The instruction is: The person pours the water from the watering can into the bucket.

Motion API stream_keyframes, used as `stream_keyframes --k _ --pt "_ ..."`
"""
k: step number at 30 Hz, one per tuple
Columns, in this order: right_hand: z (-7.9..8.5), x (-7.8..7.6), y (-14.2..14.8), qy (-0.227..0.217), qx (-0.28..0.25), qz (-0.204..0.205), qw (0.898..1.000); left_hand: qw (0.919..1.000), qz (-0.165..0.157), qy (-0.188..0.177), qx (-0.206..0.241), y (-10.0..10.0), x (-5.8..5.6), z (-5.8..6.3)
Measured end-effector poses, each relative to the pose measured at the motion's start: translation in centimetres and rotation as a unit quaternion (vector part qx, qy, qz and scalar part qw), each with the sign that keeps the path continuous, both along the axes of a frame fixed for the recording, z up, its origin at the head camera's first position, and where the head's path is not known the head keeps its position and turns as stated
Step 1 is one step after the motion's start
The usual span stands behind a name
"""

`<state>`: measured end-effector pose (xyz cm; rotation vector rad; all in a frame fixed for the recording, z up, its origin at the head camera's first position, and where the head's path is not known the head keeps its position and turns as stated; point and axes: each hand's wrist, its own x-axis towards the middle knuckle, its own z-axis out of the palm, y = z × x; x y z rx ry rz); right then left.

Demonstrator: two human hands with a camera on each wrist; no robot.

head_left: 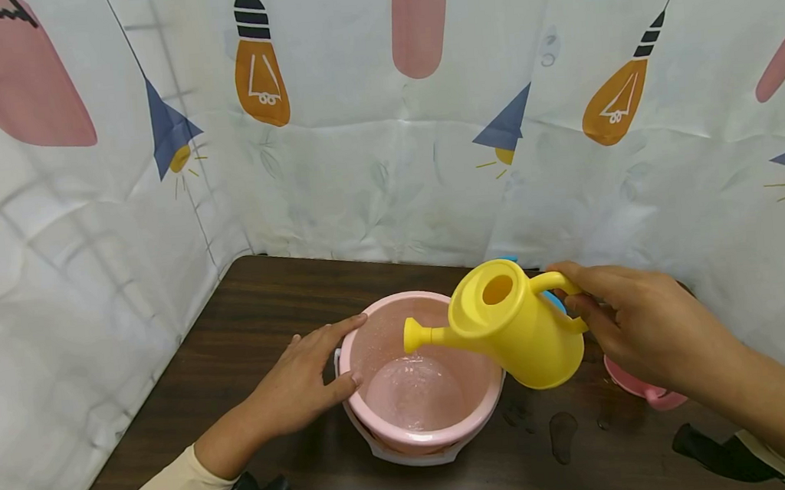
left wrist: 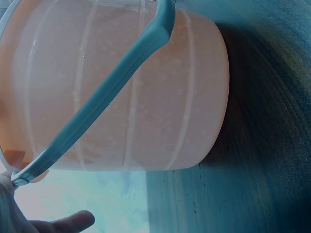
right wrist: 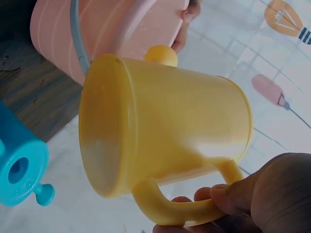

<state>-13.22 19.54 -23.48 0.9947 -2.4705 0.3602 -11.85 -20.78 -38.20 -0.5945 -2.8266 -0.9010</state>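
My right hand (head_left: pixel 637 318) grips the handle of a yellow watering can (head_left: pixel 524 334), fingers curled round it in the right wrist view. The can is tilted left, with its spout (head_left: pixel 434 335) over the mouth of a pink bucket (head_left: pixel 428 436). Shallow water (head_left: pixel 414 397) shows rippling at the bucket's bottom. On the bucket's left rim my left hand (head_left: pixel 299 383) rests, with thumb and index finger extended. The bucket's pale carrying handle (left wrist: pixel 104 102) hangs down along its side in the left wrist view.
Behind the yellow can stands a blue watering can (right wrist: pixel 24 165), mostly hidden in the head view. A pink plastic piece (head_left: pixel 660 397) lies below my right wrist. Wet spots (head_left: pixel 563 435) mark the dark wooden table (head_left: pixel 285 292). Printed white cloth (head_left: pixel 359 171) hangs behind and left.
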Motion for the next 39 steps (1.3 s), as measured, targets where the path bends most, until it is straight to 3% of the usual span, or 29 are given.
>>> stream_keyframes --k 39 --pt "0.25 -0.1 -0.31 -0.005 -0.001 0.002 1.0 1.0 -0.001 0.002 0.001 0.0 0.05 -0.06"
